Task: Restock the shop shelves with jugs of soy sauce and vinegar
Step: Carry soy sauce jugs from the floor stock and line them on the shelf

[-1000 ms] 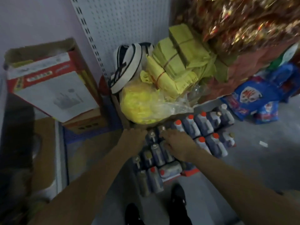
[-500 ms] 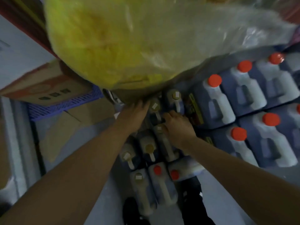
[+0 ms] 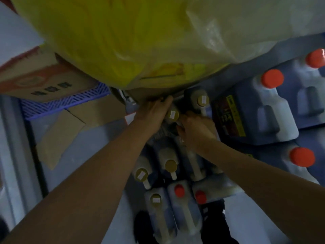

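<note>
Head view, looking down into a tight corner under a big yellow bag [image 3: 112, 39] in clear plastic.

Left hand [image 3: 153, 111]: reaches in under the bag, fingers fairly straight, tips lost in the shadow at the bag's lower edge; cannot tell whether it has hold of anything.

Right hand [image 3: 195, 129]: fingers curled down among the jug tops, just beside a yellow-capped jug [image 3: 173, 115] that sits between the two hands. The grip itself is hidden.

Dark yellow-capped jugs [image 3: 170, 164] stand packed on the floor below the hands; another [image 3: 202, 101] just above the right hand. Nearer the feet, red-capped small jugs [image 3: 179, 189].

Right side: large red-capped jugs [image 3: 272, 79] in rows, pale bodies.

Left: cardboard box [image 3: 44, 81] on a blue crate [image 3: 70, 101], loose cardboard [image 3: 59, 136] on the floor.
</note>
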{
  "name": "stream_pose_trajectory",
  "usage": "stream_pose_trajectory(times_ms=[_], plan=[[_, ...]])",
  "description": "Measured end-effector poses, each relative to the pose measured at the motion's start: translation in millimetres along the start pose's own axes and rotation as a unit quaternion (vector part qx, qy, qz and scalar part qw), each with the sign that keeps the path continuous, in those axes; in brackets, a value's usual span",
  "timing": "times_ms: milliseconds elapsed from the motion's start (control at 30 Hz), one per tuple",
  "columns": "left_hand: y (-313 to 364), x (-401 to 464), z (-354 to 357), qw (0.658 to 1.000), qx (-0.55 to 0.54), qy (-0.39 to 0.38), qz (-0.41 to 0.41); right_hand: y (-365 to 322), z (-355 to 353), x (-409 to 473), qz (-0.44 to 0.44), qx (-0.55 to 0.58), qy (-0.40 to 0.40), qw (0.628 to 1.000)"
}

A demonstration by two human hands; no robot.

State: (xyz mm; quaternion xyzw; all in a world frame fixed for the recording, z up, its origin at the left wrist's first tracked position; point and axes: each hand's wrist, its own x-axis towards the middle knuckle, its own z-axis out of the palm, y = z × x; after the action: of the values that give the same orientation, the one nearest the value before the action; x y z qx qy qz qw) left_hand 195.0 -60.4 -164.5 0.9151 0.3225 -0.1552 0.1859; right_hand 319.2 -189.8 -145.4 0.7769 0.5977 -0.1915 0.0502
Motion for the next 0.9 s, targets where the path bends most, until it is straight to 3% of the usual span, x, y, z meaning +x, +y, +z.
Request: stream_pose_trajectory(times_ms=[100,200,300,400,533,700,900], plan=[[-13,-19,19,1.000,-0.008,-0.010,-0.025,0,-10,6,-0.026,-0.028,-0.049,0.998],[-23,-25,36,0.999,-0.024,0.036,-0.013,1,-13,11,-0.064,-0.039,-0.085,0.994],[-25,-27,43,0.998,-0.015,0.016,-0.054,5,-13,19,-0.130,-0.086,-0.103,0.982],[-30,-41,60,0.993,-0.088,0.020,-0.073,5,-10,29,-0.147,-0.127,-0.126,0.973],[-30,-25,74,0.971,-0.204,0.068,-0.101,13,0,40,-0.124,-0.089,-0.087,0.984],[-22,-26,70,0.952,-0.252,0.124,-0.118,12,-5,35,-0.120,-0.014,-0.056,0.991],[-15,-111,33,0.909,-0.351,0.177,-0.137,-17,-32,-3,-0.229,0.116,0.077,0.964]])
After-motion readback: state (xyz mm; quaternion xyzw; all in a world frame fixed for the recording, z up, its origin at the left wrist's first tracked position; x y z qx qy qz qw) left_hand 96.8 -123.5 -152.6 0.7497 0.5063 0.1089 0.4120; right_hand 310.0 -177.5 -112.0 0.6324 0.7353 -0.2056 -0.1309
